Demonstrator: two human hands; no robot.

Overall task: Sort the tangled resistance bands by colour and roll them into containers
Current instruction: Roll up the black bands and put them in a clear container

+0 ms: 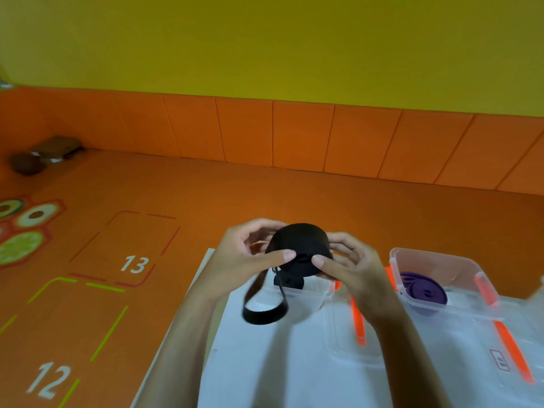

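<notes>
At the far left, an orange floor mat printed with white numbers (pixel 134 264) is seen beside the white desk (pixel 265 363). Above the desk's left part, the left hand (pixel 244 260) is curled round a wide black elastic resistance band (pixel 297 245) that has been wound into a thick coil. Its thumb is pressed on the coil's near face. The unwound tail (pixel 262 312) of the band hangs in a loose loop below that hand; whether it touches the desk cannot be told. The right hand (pixel 356 272) is clamped on the coil's other side, thumb in front and fingers behind. Both grips are thus closed on the coil, which is held in the air just above a clear plastic box (pixel 321 295). A dark shape (pixel 290 282) in this box may be another black coil. Further right, a second clear plastic box with orange clips (pixel 459 266) holds a coiled purple band (pixel 424 291).

The chief risk is judged to be spring-back: if either thumb is eased while the tail is wound in, the elastic turns could loosen and the coil could open. The hanging loop could also be caught on the box rim or wound in twisted. If the coil is set down with the tail unsecured, it may unroll inside the box. If the box is already occupied, the fit may be tight.
</notes>
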